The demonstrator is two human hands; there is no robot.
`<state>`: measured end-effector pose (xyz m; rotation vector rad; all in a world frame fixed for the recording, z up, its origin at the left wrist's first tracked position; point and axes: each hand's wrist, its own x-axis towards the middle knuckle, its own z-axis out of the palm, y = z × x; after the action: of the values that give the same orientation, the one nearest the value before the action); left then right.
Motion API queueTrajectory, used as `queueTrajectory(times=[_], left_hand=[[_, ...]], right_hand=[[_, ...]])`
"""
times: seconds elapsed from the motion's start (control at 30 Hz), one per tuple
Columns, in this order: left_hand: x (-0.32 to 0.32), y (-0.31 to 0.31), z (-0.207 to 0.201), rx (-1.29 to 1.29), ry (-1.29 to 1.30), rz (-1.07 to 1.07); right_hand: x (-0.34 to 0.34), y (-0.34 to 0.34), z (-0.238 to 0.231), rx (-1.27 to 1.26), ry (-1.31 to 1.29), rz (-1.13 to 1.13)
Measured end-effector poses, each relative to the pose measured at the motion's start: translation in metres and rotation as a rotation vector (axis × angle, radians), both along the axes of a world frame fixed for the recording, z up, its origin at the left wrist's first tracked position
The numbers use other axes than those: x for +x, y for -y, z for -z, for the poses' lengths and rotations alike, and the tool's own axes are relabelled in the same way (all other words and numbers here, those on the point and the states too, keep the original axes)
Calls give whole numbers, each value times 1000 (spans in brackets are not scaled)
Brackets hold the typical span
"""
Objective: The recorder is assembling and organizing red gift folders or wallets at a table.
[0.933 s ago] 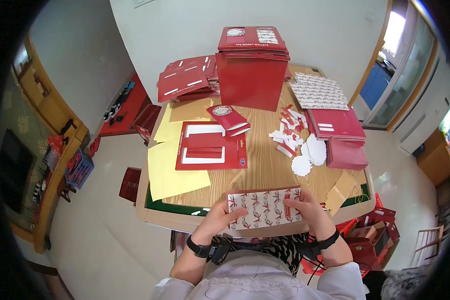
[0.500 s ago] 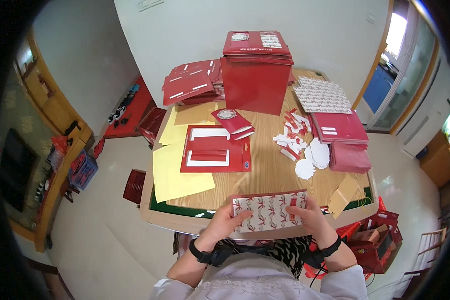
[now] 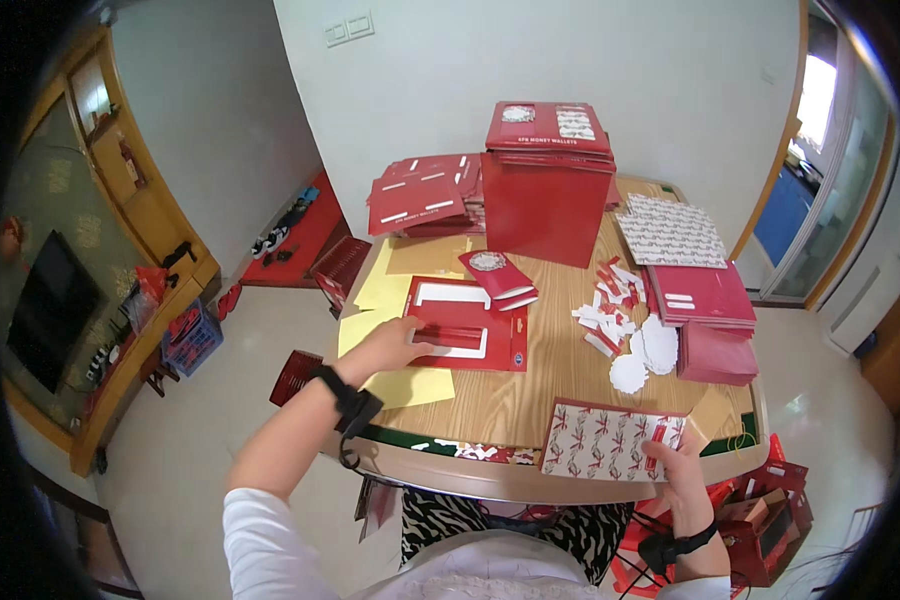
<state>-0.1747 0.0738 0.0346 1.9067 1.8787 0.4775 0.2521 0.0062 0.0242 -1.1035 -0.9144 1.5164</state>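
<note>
My right hand [image 3: 678,468] grips the right end of a patterned wallet card [image 3: 600,440], white with red and green motifs and a red backing. The thumb lies on its printed face, near the table's front edge. My left hand [image 3: 390,345] reaches forward, fingers stretched out over the left side of a red backing card [image 3: 510,345] that has white-edged cut-outs. Whether those fingertips press on it is hard to tell. Two small red wallets [image 3: 500,278] with a round white ornament overlap the card's far right corner.
Yellow sheets [image 3: 415,388] lie under and beside the backing card. A tall red box stack [image 3: 545,210] stands behind, next to piled red cards [image 3: 420,195]. To the right are paper strips [image 3: 610,310], scalloped white discs [image 3: 655,345], red wallets [image 3: 715,352] and patterned sheets [image 3: 673,232].
My left hand has let go of the patterned wallet card and moved forward and left to the red backing card. My right hand has carried the patterned card rightward. The view has shifted.
</note>
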Motion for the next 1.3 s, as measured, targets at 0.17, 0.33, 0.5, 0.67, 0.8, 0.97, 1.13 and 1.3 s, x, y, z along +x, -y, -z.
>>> queueTrajectory(times=[0.17, 0.33, 0.5, 0.67, 0.8, 0.97, 1.13, 1.3], left_hand=[[20, -67, 52, 120, -320, 98], [24, -84, 68, 89, -414, 42], [16, -80, 54, -46, -338, 77], [28, -34, 7, -35, -356, 162], [48, 22, -9, 94, -275, 259], [93, 82, -16, 137, -283, 310], [112, 95, 14, 273, -234, 332], [117, 93, 30, 272, -199, 333]], right_hand=[[12, 8, 5, 18, -40, 33], [27, 17, 4, 21, 7, 87], [37, 16, 15, 23, -11, 108], [39, 15, 17, -8, -10, 111], [38, 9, 15, -14, -56, 124], [41, -1, 26, -3, -33, 137], [45, -7, 32, 23, 5, 117], [48, -2, 34, 10, 45, 92]])
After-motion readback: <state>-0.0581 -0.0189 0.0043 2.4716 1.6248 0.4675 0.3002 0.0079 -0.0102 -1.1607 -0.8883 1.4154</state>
